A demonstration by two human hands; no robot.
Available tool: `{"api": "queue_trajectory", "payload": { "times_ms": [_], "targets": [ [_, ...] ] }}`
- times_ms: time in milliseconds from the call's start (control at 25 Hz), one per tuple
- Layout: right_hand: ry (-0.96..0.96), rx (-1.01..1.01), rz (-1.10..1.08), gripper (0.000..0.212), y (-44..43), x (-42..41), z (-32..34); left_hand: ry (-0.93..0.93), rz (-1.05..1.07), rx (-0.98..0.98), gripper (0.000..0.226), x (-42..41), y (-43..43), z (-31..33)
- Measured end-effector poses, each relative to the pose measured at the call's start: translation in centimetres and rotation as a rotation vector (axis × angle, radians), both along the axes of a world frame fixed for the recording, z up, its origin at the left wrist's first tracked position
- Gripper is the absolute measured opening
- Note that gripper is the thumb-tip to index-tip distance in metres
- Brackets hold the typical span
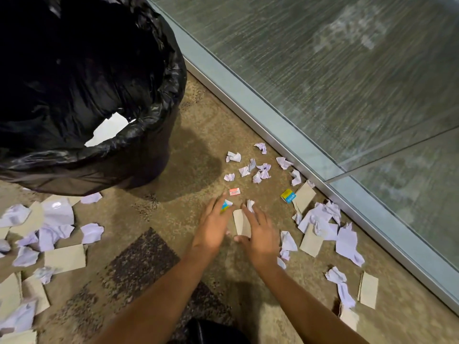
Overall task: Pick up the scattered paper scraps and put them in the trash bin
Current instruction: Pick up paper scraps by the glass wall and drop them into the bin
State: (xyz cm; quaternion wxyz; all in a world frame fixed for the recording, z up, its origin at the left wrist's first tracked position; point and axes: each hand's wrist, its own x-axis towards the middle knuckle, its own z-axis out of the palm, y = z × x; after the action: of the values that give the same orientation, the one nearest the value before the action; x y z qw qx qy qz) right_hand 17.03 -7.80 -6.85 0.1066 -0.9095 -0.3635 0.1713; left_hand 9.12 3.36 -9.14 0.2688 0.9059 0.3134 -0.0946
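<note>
Paper scraps point(233, 157) lie scattered on the floor point(198, 135) between its glass-wall edge and the trash bin point(139, 131), which holds a white sheet point(109, 130). The left hand point(213, 227) and right hand point(262, 239), fingers spread, flank a cardboard piece point(239, 222).

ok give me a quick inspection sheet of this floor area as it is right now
surface: speckled tan carpet with darker patches.
job's things: crumpled paper scraps and flat cardboard pieces scattered either side of the hands; trash bin with black liner upper left, white sheet inside.
clutter: small pink box, yellow-blue box.
grippers: left hand and right hand open, fingers extended by a cardboard strip; nothing visibly gripped.
cables: nothing seen.
surroundings: glass wall on a metal base rail, right.
</note>
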Motion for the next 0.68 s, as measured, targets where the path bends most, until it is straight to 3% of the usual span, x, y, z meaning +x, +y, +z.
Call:
{"api": "queue_trajectory", "payload": {
  "times_ms": [200, 360, 480, 680],
  "targets": [
    [0.081, 0.078, -0.091, 0.068, 0.6, -1.5, 1.0, -0.110, 0.029, 0.003, 0.059, -0.4, -0.5, 0.4],
    [0.110, 0.114, -0.148, 0.068, 0.9, -1.3, 2.1, -0.090, 0.044, 0.082, 0.050, -0.3, -0.4, 1.1],
    [0.132, 0.139, -0.247, 0.062, 0.5, -0.9, 3.1, -0.089, 0.102, 0.041, 0.051, -0.3, -0.3, 2.1],
    [0.141, 0.393, -0.421, 0.050, 0.2, -0.2, 5.4, -0.255, 0.342, -0.118, 0.036, -1.8, -0.1, 6.4]
  ]
}}
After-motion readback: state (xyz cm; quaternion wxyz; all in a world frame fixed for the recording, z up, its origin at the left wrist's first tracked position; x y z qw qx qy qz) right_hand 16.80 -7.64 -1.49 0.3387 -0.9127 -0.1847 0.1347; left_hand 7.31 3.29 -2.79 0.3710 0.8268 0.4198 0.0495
